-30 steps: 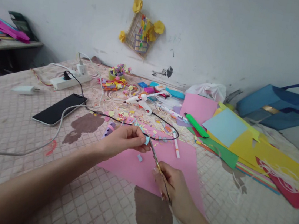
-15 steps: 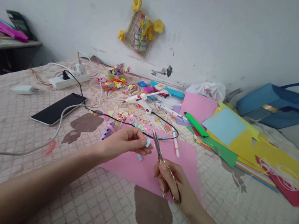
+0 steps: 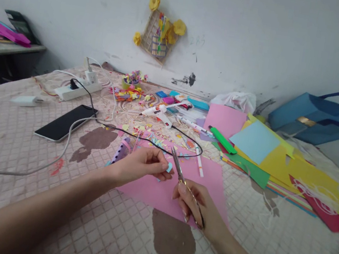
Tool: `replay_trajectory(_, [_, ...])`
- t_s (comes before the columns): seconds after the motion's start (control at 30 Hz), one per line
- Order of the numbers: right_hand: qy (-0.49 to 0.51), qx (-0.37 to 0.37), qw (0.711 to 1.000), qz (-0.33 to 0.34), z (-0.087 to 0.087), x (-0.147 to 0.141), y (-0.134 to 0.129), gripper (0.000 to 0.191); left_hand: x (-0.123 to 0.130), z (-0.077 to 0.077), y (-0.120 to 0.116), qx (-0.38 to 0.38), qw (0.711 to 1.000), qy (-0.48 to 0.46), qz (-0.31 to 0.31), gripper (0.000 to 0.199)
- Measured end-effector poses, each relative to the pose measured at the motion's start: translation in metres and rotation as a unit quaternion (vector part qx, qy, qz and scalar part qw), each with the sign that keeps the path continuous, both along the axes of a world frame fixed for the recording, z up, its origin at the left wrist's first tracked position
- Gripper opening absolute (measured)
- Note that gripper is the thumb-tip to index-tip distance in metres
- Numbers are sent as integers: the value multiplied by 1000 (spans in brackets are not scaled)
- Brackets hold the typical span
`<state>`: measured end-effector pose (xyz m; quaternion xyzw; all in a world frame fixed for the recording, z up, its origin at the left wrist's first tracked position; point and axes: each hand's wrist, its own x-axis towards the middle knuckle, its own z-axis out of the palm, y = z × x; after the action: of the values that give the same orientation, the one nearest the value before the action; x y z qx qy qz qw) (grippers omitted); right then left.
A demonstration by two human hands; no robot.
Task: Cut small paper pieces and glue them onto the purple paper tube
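Note:
My left hand [image 3: 147, 164] pinches a small light-blue piece of paper [image 3: 169, 167] between thumb and fingers. Close by on the right, my right hand [image 3: 193, 202] is wrapped round the handles of a pair of scissors [image 3: 177, 166]. The blades point up and away, their tips just beyond the blue piece. Both hands are above a pink sheet of paper [image 3: 146, 193] on the table. Part of another small blue scrap shows beneath my left fingers. Beside my left wrist lies a purple dotted roll [image 3: 119, 151], partly hidden by the hand.
A white glue gun [image 3: 158, 113] with a black cord rests behind the hands among paper scraps [image 3: 152, 137]. To the left are a phone [image 3: 66, 122] and a power strip [image 3: 77, 91]. Coloured paper sheets [image 3: 256, 142], a green cutter [image 3: 222, 140] and a blue bag [image 3: 314, 119] are on the right.
My left hand has shifted slightly right and down with the blue paper, nearer the scissors. The scissors have moved a little to the left, and the scrap below is now more covered.

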<state>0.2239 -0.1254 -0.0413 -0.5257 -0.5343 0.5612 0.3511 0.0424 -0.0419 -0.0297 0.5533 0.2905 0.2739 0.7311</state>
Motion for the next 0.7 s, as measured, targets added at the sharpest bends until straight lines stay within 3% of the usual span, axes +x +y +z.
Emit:
replay_trajectory(0.5, [-23,-16,1000,4,-3,1,4,45,-1,-1,1,-20,1000,-17,8,22])
replay_trajectory(0.7, [-48,15,998,-27,5,-1,5,31,2,0,-3,6,1000,24,9,21])
